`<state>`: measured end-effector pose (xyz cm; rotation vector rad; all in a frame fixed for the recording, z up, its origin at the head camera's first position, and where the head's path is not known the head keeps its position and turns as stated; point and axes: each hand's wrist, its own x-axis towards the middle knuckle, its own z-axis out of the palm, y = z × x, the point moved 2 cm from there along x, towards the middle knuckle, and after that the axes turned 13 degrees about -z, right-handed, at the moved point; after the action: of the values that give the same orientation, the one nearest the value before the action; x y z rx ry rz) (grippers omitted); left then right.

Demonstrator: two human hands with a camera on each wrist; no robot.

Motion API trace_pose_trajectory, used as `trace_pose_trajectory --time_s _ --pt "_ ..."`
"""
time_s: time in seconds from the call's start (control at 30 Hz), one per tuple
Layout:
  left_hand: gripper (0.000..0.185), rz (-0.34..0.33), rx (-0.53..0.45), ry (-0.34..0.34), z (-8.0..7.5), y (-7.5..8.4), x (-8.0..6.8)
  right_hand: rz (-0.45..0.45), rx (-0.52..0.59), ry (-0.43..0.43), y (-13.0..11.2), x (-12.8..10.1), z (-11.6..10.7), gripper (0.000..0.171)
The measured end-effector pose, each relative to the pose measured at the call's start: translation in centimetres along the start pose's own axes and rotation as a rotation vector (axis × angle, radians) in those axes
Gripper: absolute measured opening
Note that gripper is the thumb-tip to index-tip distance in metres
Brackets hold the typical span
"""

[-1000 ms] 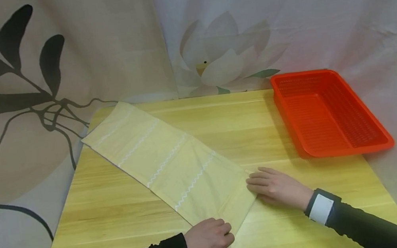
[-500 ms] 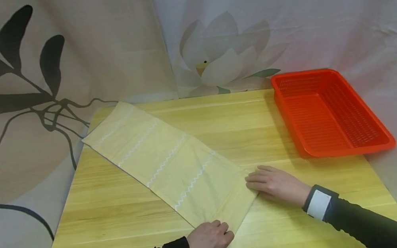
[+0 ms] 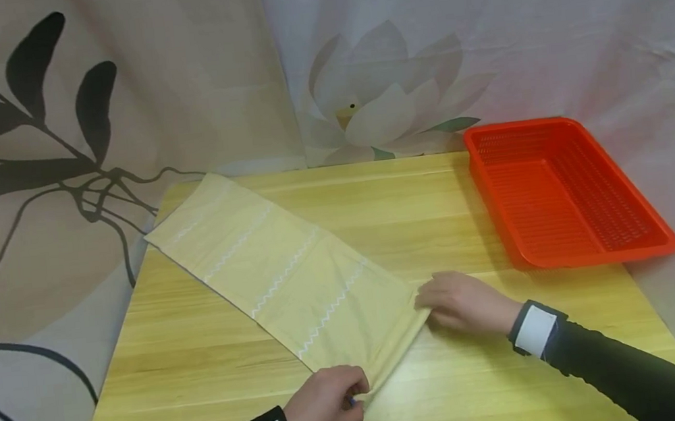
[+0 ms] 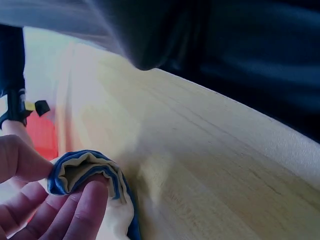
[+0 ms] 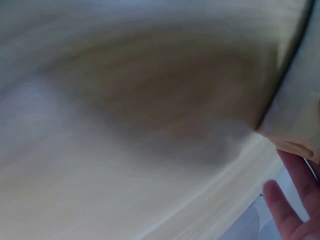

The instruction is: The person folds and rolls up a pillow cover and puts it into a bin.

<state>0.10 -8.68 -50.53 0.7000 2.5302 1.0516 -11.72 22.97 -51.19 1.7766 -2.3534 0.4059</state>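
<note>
A pale yellow cloth (image 3: 281, 256) with white zigzag lines lies flat and slantwise across the table, its near-right end turned over into a narrow fold. My left hand (image 3: 329, 401) pinches the near corner of that fold. In the left wrist view the cloth's end (image 4: 125, 212) shows curled layers with a blue underside, between thumb and fingers. At the fold's far corner, my right hand (image 3: 465, 303) grips the cloth edge. The right wrist view catches part of the cloth (image 5: 299, 107) above some of the fingers (image 5: 281, 202); the thumb is out of sight there.
A red plastic basket (image 3: 550, 203) with perforated sides stands at the table's back right. The wooden tabletop (image 3: 205, 359) extends around the cloth. Behind it hangs a printed curtain (image 3: 209, 80) with leaf and flower patterns.
The cloth's near-right end has been turned over toward its middle. My left hand has moved left and slightly up with its corner; my right hand has shifted slightly left and up.
</note>
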Motion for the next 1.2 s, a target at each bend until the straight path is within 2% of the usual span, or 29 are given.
trace_pose_trajectory --time_s 0.17,0.3,0.4,0.47,0.53,0.7,0.87,0.97,1.1,1.2 --pt "0.020 -0.131 -0.162 -0.033 -0.7 -0.7 -0.2 0.083 0.096 -0.021 0.9 1.2 -0.5 0.024" --pt "0.022 -0.209 -0.237 -0.027 -1.3 -1.1 -0.2 0.148 0.148 -0.030 1.4 1.9 -0.5 0.020" --pt "0.025 -0.233 -0.260 0.001 -1.7 -1.2 -0.2 0.179 0.177 -0.030 1.9 2.6 -0.4 0.017" --pt "0.026 -0.222 -0.229 0.038 -1.9 -1.2 -0.3 0.190 0.183 -0.033 2.2 3.0 -0.2 0.017" --pt "0.025 -0.177 -0.133 0.096 -2.1 -1.1 -0.3 0.194 0.183 -0.036 2.4 3.5 0.0 0.018" --pt "0.027 -0.011 0.255 0.242 -2.3 -0.7 -0.3 0.203 0.187 -0.058 3.0 4.6 0.3 0.021" --pt "0.026 0.062 0.529 0.290 -2.2 -0.8 -0.2 0.227 0.214 -0.070 3.3 5.5 0.6 0.026" --pt "0.030 0.139 0.692 0.326 -2.1 -1.0 -0.2 0.244 0.220 -0.062 3.5 6.0 1.0 0.027" --pt "0.039 0.240 0.826 0.349 -1.6 -1.3 -0.3 0.241 0.212 -0.050 3.7 6.5 1.5 0.029" --pt "0.037 0.272 0.853 0.342 -1.2 -1.6 -0.3 0.245 0.210 -0.046 3.8 6.6 1.7 0.031"
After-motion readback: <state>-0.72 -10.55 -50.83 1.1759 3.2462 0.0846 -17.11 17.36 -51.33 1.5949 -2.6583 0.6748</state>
